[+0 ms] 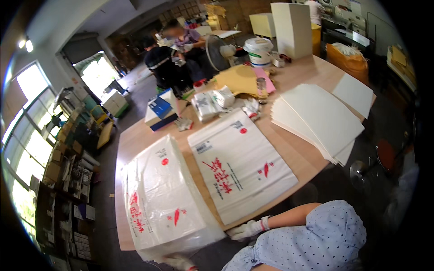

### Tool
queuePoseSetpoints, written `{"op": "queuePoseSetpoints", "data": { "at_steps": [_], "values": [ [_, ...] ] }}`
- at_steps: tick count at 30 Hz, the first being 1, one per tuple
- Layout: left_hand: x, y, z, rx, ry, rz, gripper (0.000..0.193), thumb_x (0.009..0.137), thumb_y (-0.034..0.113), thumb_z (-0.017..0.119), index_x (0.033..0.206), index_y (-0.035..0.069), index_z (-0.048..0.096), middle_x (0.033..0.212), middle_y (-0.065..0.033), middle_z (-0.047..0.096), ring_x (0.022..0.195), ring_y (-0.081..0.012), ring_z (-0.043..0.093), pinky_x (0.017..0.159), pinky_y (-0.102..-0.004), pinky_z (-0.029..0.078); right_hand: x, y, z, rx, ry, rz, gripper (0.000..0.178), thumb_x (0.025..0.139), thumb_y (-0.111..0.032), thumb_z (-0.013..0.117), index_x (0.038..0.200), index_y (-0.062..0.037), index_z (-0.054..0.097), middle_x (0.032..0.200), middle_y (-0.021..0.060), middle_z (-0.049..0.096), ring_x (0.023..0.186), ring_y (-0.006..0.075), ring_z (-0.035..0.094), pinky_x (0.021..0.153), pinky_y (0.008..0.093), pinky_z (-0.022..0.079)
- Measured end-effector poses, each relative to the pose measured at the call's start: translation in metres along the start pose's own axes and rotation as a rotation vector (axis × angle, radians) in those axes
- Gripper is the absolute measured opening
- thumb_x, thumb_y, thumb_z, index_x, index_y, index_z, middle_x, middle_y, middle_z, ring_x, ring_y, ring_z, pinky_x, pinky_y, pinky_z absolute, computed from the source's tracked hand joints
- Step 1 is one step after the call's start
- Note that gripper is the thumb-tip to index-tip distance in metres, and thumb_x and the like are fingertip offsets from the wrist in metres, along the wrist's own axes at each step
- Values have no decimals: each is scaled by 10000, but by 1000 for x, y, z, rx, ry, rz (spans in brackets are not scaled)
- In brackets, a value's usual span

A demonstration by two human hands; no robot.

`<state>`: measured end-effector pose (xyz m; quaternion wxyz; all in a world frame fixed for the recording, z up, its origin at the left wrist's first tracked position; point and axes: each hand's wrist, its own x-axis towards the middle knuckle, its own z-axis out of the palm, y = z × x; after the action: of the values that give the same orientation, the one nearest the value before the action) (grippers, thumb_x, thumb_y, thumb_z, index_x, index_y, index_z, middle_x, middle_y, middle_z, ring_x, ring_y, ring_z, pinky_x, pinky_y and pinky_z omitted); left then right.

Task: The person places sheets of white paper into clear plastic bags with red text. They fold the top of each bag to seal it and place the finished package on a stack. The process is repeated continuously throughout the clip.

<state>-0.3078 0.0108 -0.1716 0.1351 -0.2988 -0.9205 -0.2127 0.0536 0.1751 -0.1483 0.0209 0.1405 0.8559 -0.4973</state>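
Observation:
A bulging, translucent white plastic bag [174, 198] with red and black print lies at the table's near left, its loose near end hanging past the edge. My right hand [244, 229], in a white knit glove, is closed at the bag's near right corner. At the bottom of the view my left hand [178, 261], also gloved, is beside the bag's hanging end; its fingers are blurred and partly hidden. Right of this bag lies a flat stack of similar printed plastic bags [244, 167].
The wooden table [289, 174] bears fanned white sheets [321, 119] at right. Farther back are a blue-and-white box [160, 108], a jar [261, 90], brown paper [237, 81], a bucket [258, 52] and a fan [217, 52]. Two people sit beyond; a stool [385, 153] stands at right.

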Motion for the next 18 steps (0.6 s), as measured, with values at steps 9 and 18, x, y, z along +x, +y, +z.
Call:
{"op": "queuePoseSetpoints", "data": {
  "at_steps": [9,18],
  "values": [
    [-162,327,-33,-658,-542,865,155,716,154,669,846,101,606,835,-143,584,818,-325,559,720,-415,453,-226,26,-3,7,486,755,444,882,-430,449,1170,-113,565,1165,123,585,1056,301,557,890,375,439],
    [-114,385,67,-323,-1247,606,251,799,344,570,900,147,688,840,-104,662,781,-249,620,765,-356,457,-225,116,65,-15,580,443,445,892,-437,439,1187,-126,562,1222,86,560,1150,259,510,967,354,387]
  ]
}}
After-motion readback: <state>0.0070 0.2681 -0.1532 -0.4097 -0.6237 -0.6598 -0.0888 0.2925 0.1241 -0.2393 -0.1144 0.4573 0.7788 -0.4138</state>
